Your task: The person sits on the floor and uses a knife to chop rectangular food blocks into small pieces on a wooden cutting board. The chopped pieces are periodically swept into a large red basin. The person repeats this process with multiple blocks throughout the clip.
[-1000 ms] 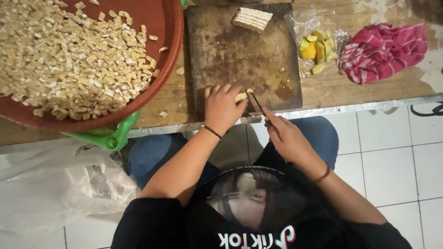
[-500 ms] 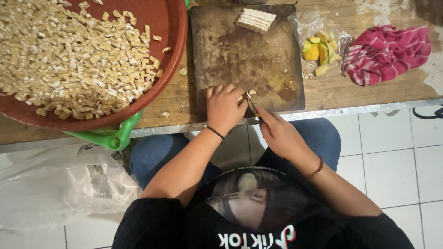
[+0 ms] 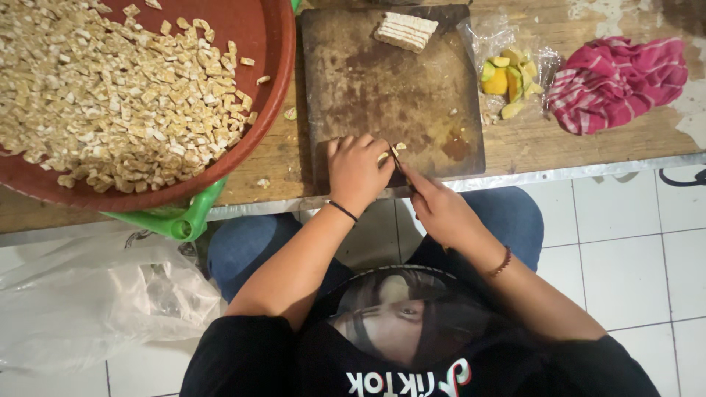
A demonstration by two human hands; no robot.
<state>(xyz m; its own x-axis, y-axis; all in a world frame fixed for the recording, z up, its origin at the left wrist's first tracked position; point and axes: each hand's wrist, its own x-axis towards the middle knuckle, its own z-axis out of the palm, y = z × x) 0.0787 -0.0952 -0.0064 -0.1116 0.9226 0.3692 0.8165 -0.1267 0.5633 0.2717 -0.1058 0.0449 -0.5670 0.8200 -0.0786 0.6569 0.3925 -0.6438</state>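
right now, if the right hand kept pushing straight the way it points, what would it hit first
The right hand, holding a knife, points up and left toward the left hand. First in line is the small pale piece pinned on the cutting board, then probably the left fingers; depth is unclear.

one cutting board (image 3: 382,88), one red bowl (image 3: 272,81), two hands (image 3: 358,170)

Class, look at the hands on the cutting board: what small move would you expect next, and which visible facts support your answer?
Probably another short downward cut. The left hand pins a pale piece at the near edge of the cutting board, the right hand sets the knife beside those fingers, and a few cut bits lie by the blade. The large red bowl already holds many small cubes.
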